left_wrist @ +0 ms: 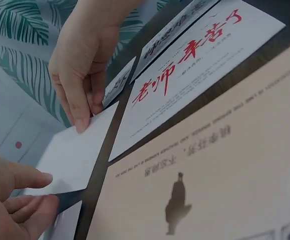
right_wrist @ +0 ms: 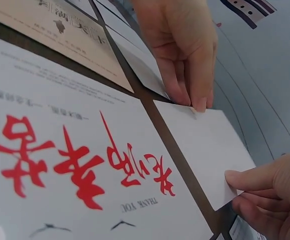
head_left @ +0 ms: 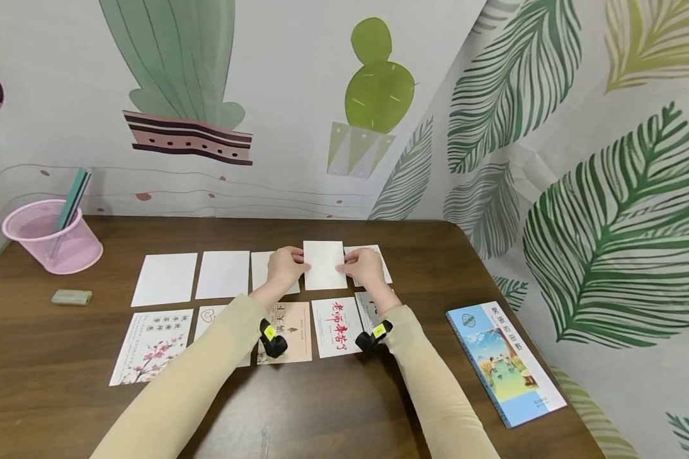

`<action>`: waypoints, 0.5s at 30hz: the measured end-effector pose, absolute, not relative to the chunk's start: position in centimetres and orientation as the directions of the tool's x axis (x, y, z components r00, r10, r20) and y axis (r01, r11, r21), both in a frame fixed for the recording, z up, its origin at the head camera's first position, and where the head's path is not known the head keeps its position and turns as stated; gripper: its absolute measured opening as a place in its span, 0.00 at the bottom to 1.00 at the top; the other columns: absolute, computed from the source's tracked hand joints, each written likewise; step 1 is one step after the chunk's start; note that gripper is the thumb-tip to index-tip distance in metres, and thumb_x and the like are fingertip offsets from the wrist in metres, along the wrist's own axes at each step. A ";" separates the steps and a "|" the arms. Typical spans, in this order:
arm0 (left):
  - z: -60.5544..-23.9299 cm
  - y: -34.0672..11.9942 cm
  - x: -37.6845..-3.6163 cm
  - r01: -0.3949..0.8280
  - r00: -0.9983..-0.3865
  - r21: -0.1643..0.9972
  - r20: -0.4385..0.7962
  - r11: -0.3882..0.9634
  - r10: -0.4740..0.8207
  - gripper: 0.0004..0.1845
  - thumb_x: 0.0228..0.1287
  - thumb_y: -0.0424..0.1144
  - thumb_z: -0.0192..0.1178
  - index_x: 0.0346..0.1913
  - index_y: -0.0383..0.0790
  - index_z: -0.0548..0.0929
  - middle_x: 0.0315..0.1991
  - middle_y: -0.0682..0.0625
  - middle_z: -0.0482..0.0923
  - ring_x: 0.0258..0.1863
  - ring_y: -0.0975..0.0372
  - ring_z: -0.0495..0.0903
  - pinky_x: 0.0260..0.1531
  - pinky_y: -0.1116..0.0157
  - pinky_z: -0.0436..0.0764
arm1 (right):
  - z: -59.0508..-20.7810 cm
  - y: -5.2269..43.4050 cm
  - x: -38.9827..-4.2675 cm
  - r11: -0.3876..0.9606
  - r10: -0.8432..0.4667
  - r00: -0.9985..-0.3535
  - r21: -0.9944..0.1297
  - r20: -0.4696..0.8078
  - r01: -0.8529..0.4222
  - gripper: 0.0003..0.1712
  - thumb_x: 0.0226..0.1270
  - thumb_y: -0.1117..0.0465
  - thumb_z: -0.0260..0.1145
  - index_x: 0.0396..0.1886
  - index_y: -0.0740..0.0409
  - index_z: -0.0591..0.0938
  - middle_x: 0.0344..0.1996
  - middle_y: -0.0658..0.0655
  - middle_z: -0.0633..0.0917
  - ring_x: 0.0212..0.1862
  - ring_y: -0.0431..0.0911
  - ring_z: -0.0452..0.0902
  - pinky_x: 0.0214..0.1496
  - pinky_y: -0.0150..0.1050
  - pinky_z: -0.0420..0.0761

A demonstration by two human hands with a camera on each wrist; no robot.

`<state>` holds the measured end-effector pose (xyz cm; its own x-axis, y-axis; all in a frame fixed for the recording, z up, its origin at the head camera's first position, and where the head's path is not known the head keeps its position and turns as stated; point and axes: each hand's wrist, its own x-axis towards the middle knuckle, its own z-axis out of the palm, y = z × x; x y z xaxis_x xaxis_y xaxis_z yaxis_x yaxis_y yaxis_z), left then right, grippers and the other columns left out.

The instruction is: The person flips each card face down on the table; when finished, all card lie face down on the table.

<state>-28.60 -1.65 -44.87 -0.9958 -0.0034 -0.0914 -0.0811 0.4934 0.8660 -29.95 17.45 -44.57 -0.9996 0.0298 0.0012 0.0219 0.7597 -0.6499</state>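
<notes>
A blank white card (head_left: 324, 264) is held in the back row, between both hands. My left hand (head_left: 285, 266) pinches its left edge, thumb on top in the left wrist view. The right hand (head_left: 364, 266) pinches the right edge, its thumb (right_wrist: 239, 178) on the white face. Just in front lies a white card with red characters (head_left: 337, 328). Under my left wrist is a peach card (head_left: 295, 331). Partly behind the right hand lies a printed card (head_left: 383, 268); a blank card (head_left: 261, 271) is partly covered by the left hand.
Two blank cards (head_left: 164, 280) lie at the back left, with a plum-blossom card (head_left: 152, 347) and a heart card (head_left: 207, 313) in front. A pink mesh pen holder (head_left: 60, 239) and an eraser (head_left: 71, 297) sit far left. A blue-and-white book (head_left: 502, 363) lies at right.
</notes>
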 end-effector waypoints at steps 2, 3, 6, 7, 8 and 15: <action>-44.7 -1.7 -28.4 -0.088 -0.995 0.863 -0.104 0.497 0.006 0.23 0.61 0.33 0.65 0.59 0.30 0.78 0.50 0.39 0.83 0.51 0.49 0.82 0.51 0.57 0.82 | -44.6 17.5 -30.0 0.768 0.029 -1.000 -0.640 -0.007 0.026 0.15 0.54 0.59 0.77 0.40 0.62 0.88 0.32 0.59 0.89 0.31 0.46 0.85 0.29 0.31 0.78; -44.6 -1.7 -28.3 -0.091 -0.994 0.861 -0.111 0.500 0.009 0.23 0.62 0.33 0.65 0.59 0.30 0.77 0.51 0.38 0.83 0.52 0.49 0.81 0.51 0.56 0.81 | -44.6 17.5 -30.0 0.773 0.025 -1.000 -0.634 -0.004 0.022 0.15 0.54 0.59 0.77 0.40 0.62 0.88 0.32 0.59 0.89 0.31 0.46 0.84 0.29 0.31 0.78; -44.1 -1.8 -28.0 -0.098 -0.992 0.858 -0.126 0.504 0.022 0.24 0.62 0.33 0.63 0.61 0.30 0.76 0.52 0.38 0.82 0.52 0.48 0.81 0.52 0.56 0.81 | -44.6 17.5 -30.1 0.783 0.012 -1.000 -0.622 0.006 0.005 0.15 0.54 0.59 0.77 0.40 0.62 0.88 0.32 0.58 0.89 0.31 0.46 0.85 0.30 0.32 0.79; -44.0 -1.8 -27.9 -0.094 -0.992 0.854 -0.125 0.512 0.026 0.24 0.62 0.33 0.63 0.61 0.29 0.76 0.52 0.38 0.82 0.52 0.48 0.81 0.51 0.55 0.81 | -44.6 17.5 -30.1 0.784 0.007 -1.000 -0.621 0.010 -0.001 0.15 0.54 0.59 0.77 0.40 0.62 0.88 0.32 0.58 0.89 0.31 0.47 0.85 0.30 0.32 0.79; -43.9 -1.8 -27.8 -0.092 -0.992 0.852 -0.125 0.516 0.030 0.24 0.63 0.33 0.63 0.62 0.29 0.76 0.52 0.37 0.82 0.52 0.48 0.81 0.51 0.55 0.81 | -44.6 17.4 -30.1 0.786 0.003 -1.000 -0.619 0.014 -0.007 0.15 0.54 0.60 0.76 0.40 0.63 0.88 0.32 0.59 0.89 0.32 0.47 0.85 0.30 0.33 0.79; -43.3 -1.7 -27.1 -0.080 -0.990 0.844 -0.130 0.530 0.058 0.26 0.63 0.32 0.62 0.64 0.30 0.74 0.55 0.37 0.80 0.54 0.48 0.80 0.52 0.56 0.82 | -44.7 17.2 -30.0 0.780 0.016 -1.000 -0.626 0.018 0.001 0.14 0.54 0.61 0.77 0.39 0.63 0.88 0.32 0.59 0.89 0.32 0.48 0.84 0.31 0.34 0.80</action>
<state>-27.12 -1.69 -43.32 -0.9898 0.0576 -0.1302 -0.0803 0.5298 0.8443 -29.97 17.18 -44.73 -0.9997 0.0155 0.0182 0.0007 0.7797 -0.6262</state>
